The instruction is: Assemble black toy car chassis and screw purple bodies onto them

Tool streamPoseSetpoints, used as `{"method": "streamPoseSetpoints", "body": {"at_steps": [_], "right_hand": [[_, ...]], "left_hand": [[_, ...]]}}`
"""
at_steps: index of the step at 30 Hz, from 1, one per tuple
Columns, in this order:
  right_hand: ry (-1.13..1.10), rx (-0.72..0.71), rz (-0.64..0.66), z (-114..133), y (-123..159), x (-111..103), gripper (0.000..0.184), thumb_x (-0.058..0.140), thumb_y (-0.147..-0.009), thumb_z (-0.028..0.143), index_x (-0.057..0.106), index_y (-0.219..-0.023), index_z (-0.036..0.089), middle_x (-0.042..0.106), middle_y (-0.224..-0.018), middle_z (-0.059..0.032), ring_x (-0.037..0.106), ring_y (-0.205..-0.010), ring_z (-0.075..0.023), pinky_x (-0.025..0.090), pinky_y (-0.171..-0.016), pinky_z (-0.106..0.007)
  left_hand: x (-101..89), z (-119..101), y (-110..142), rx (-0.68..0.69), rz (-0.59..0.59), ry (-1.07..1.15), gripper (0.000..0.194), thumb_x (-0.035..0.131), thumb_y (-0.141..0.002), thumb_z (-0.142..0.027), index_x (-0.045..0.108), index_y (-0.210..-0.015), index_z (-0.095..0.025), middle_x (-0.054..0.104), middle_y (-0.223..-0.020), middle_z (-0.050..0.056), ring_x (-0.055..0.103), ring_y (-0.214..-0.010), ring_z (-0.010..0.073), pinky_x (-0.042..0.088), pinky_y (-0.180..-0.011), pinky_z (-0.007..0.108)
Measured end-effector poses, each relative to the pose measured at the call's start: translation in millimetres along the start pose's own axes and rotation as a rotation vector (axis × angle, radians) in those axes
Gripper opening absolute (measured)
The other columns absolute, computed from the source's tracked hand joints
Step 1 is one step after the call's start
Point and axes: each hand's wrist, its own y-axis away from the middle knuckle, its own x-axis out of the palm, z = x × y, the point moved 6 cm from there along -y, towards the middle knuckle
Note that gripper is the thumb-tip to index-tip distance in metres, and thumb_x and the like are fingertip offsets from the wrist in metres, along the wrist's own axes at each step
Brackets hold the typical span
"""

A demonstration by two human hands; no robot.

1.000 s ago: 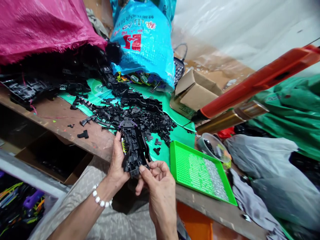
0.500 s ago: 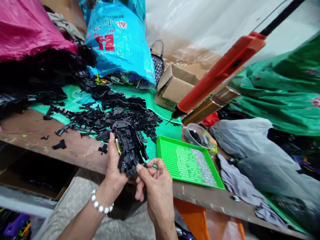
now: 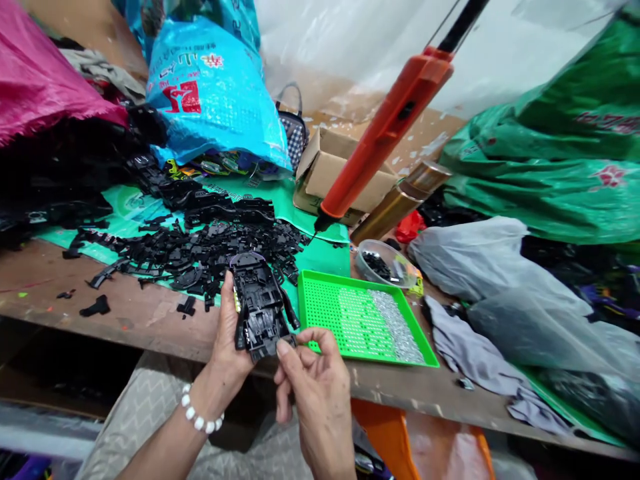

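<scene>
My left hand (image 3: 229, 340) grips a black plastic toy-car chassis (image 3: 259, 303) along its left side, holding it just above the front edge of the wooden bench (image 3: 150, 320). My right hand (image 3: 315, 387) pinches the chassis's near end between thumb and forefinger. A white bead bracelet (image 3: 200, 417) circles my left wrist. Just right of the chassis lies a green perforated tray (image 3: 325, 307) with several small silver screws (image 3: 395, 327) in its right half.
A heap of black plastic parts (image 3: 200, 240) covers the green sheet behind the chassis. An orange electric screwdriver (image 3: 385, 133) hangs over the bench. Behind are a clear bowl (image 3: 385, 263), a cardboard box (image 3: 330, 167), a blue sack (image 3: 210, 93), a pink sack (image 3: 45, 80) and green bags (image 3: 550, 173).
The view has swung to the right, so everything has slid left in the picture. Both hands keep their hold on the chassis; my right fingers have shifted slightly at its near end.
</scene>
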Motion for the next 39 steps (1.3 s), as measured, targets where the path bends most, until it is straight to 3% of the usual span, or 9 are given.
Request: {"method": "streamPoseSetpoints", "body": {"at_steps": [3, 10, 15, 19, 24, 27, 30, 35, 39], "right_hand": [[0.018, -0.019, -0.036, 5, -2, -16, 0.043, 0.069, -0.077, 0.049, 0.038, -0.089, 0.023, 0.059, -0.051, 0.0096, 0.045, -0.024, -0.0051, 0.026, -0.028, -0.01], [0.19, -0.129, -0.155, 36, -15, -71, 0.039, 0.075, -0.071, 0.047, 0.051, -0.078, 0.017, 0.057, -0.051, 0.005, 0.047, -0.029, -0.0054, 0.031, -0.03, -0.014], [0.365, -0.426, -0.268, 91, -31, -92, 0.031, 0.073, -0.074, 0.044, 0.059, -0.079, 0.017, 0.06, -0.055, 0.002, 0.054, -0.041, -0.0089, 0.041, -0.039, -0.019], [0.508, -0.763, -0.353, 154, -69, -83, 0.042, 0.076, -0.07, 0.042, 0.061, -0.102, 0.02, 0.068, -0.094, -0.0064, 0.065, -0.083, -0.0175, 0.054, -0.072, -0.031], [0.502, -0.96, -0.238, 208, -137, -32, 0.102, 0.087, -0.052, 0.04, 0.034, -0.137, 0.019, 0.054, -0.131, -0.0161, 0.057, -0.115, -0.027, 0.049, -0.095, -0.044], [0.524, -0.927, -0.058, 216, -158, 2, 0.069, 0.079, -0.067, 0.034, 0.046, -0.125, 0.017, 0.067, -0.106, -0.006, 0.065, -0.092, -0.0191, 0.054, -0.081, -0.034], [0.505, -0.898, -0.024, 214, -148, 9, 0.039, 0.07, -0.076, 0.028, 0.053, -0.11, 0.017, 0.068, -0.089, 0.0007, 0.064, -0.072, -0.0109, 0.054, -0.071, -0.027], [0.354, -0.828, -0.074, 199, -107, -26, 0.031, 0.065, -0.073, 0.02, 0.054, -0.102, 0.023, 0.062, -0.068, 0.0053, 0.06, -0.054, -0.0101, 0.052, -0.055, -0.025], [0.274, -0.863, -0.158, 180, -96, -55, 0.035, 0.068, -0.069, 0.024, 0.057, -0.103, 0.021, 0.058, -0.06, 0.0071, 0.057, -0.044, -0.0117, 0.049, -0.046, -0.027]], "left_hand": [[1.3, 5, -10, 0.017, -0.001, 0.008, 0.058, 0.066, -0.082, -0.033, 0.047, -0.137, -0.031, 0.066, -0.126, 0.002, 0.061, -0.117, 0.0209, 0.054, -0.086, 0.025], [25.2, 26, -36, -0.212, 0.089, 0.036, 0.047, 0.042, -0.092, -0.051, 0.068, -0.102, -0.013, 0.076, -0.087, 0.011, 0.072, -0.085, 0.0257, 0.059, -0.081, 0.04], [25.5, 32, -28, -0.311, 0.051, 0.022, 0.037, 0.054, -0.088, -0.044, 0.068, -0.109, -0.016, 0.076, -0.082, 0.009, 0.073, -0.08, 0.0251, 0.059, -0.079, 0.039], [25.6, 34, -27, -0.3, 0.011, -0.02, 0.046, 0.063, -0.083, -0.04, 0.06, -0.126, -0.023, 0.077, -0.085, 0.005, 0.073, -0.083, 0.0254, 0.06, -0.076, 0.035], [21.1, 35, -28, -0.306, -0.063, -0.12, 0.049, 0.063, -0.084, -0.034, 0.055, -0.132, -0.027, 0.077, -0.088, 0.004, 0.073, -0.084, 0.026, 0.061, -0.073, 0.036], [15.3, 29, -29, -0.232, -0.115, -0.208, 0.051, 0.059, -0.087, -0.028, 0.049, -0.136, -0.024, 0.077, -0.091, 0.004, 0.074, -0.081, 0.0242, 0.06, -0.075, 0.035], [10.8, 25, -27, -0.206, -0.204, -0.28, 0.05, 0.054, -0.09, -0.023, 0.046, -0.139, -0.025, 0.077, -0.091, 0.004, 0.074, -0.077, 0.0224, 0.061, -0.072, 0.033], [8.0, 27, -20, -0.221, -0.271, -0.318, 0.06, 0.065, -0.083, -0.022, 0.046, -0.139, -0.03, 0.078, -0.087, -0.001, 0.074, -0.072, 0.0225, 0.061, -0.061, 0.029], [-11.2, 20, -38, -0.142, -0.225, -0.173, 0.075, 0.065, -0.081, -0.006, 0.039, -0.141, -0.042, 0.076, -0.083, -0.016, 0.073, -0.069, 0.0097, 0.055, -0.056, 0.01]]}}
